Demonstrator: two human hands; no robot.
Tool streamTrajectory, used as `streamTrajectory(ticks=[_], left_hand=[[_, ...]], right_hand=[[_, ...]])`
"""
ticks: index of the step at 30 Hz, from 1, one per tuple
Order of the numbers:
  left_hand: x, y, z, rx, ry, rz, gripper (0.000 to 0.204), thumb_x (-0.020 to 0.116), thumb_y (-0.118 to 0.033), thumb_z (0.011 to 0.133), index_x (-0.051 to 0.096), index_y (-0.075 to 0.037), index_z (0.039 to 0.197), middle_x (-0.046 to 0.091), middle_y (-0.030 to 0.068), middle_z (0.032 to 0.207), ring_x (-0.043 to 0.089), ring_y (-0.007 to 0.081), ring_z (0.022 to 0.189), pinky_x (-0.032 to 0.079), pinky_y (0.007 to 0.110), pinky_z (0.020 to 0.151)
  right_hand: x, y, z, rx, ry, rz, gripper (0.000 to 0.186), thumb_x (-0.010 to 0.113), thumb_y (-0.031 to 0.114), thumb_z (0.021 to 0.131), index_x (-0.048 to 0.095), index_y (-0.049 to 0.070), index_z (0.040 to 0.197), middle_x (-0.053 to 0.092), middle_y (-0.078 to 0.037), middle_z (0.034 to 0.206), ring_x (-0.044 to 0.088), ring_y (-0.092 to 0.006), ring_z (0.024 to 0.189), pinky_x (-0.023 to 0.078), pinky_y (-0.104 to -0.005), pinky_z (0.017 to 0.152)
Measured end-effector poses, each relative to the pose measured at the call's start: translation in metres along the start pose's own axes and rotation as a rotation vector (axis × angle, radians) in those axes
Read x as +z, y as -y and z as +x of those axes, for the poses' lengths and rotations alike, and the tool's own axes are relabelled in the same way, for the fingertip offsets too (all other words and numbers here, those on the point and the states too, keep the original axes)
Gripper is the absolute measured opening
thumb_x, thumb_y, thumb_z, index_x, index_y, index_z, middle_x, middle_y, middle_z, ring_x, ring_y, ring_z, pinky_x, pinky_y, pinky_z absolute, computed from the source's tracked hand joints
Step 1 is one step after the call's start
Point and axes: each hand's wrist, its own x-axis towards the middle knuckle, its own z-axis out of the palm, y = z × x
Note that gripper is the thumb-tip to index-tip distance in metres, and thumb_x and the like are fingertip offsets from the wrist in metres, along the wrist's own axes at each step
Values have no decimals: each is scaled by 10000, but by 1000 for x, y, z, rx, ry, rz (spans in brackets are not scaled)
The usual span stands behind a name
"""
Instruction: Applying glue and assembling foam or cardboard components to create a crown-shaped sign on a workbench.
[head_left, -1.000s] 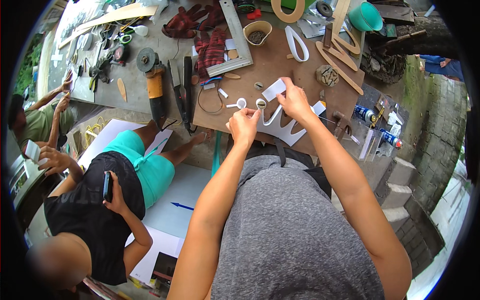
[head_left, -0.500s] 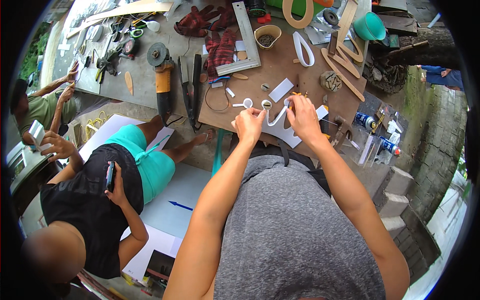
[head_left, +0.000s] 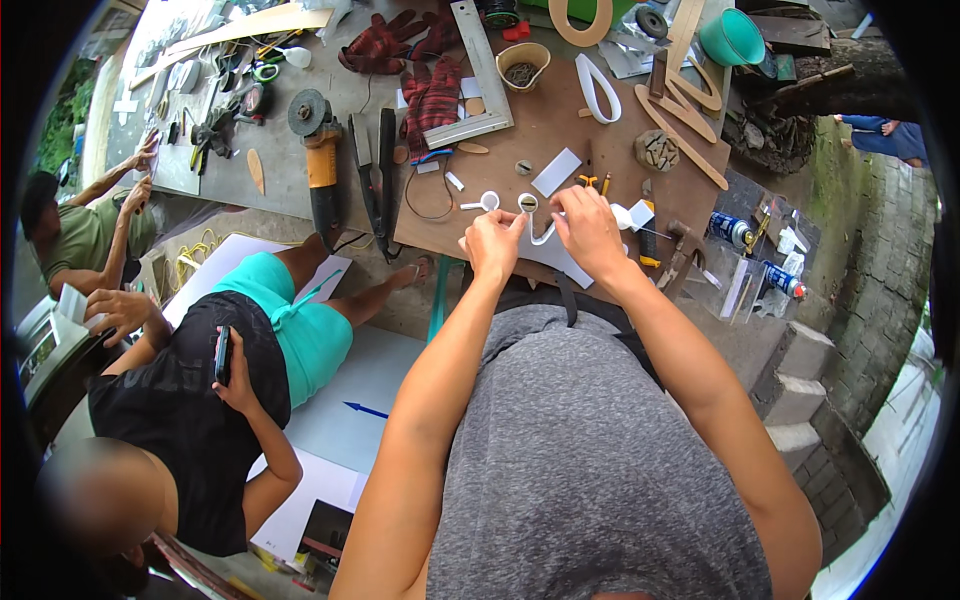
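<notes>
Near the front edge of the brown board, my left hand [head_left: 494, 243] is closed, thumb and fingertips pinching a narrow white strip [head_left: 543, 237] next to its small curled loop [head_left: 528, 202]. My right hand [head_left: 594, 235] is closed on the same strip a little to the right, fingers bent over it, so the gripped part is hidden. The strip dips in a curve between both hands. Just left of the loop lies a white ring with a short tail [head_left: 489, 201]. Below the strip is a white sheet [head_left: 562, 262], partly covered by my hands; beyond it lies a white rectangular card [head_left: 556, 172].
Left of my hands lie an angle grinder [head_left: 322, 160], long dark-handled tool [head_left: 386, 180], metal square [head_left: 470, 130] and red-black gloves [head_left: 432, 100]. A hammer [head_left: 685, 250] and spray cans [head_left: 783, 280] are right. One person [head_left: 180, 460] holds a phone; another [head_left: 90, 235] works far left.
My right hand has moved left, closer to my left hand, and the strip's curve between them has shortened. The view has shifted slightly.
</notes>
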Motion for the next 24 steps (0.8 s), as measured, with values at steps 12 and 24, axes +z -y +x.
streamTrajectory(ticks=[12,24], left_hand=[[0,-1,-1,10,-6,0,284,802,-351,838,807,-79,920,765,83,785,734,221,718,551,381,731],[0,-3,-1,-19,11,4,290,802,-361,835,806,-83,916,772,81,814,737,246,757,532,402,802]], right_hand=[[18,11,20,-194,8,-141,291,762,100,770,651,56,1036,617,-97,1027,588,-281,1021,464,-400,867],[20,7,26,-245,37,-190,287,777,118,752,652,63,1004,621,-83,1005,589,-272,1012,448,-406,850]])
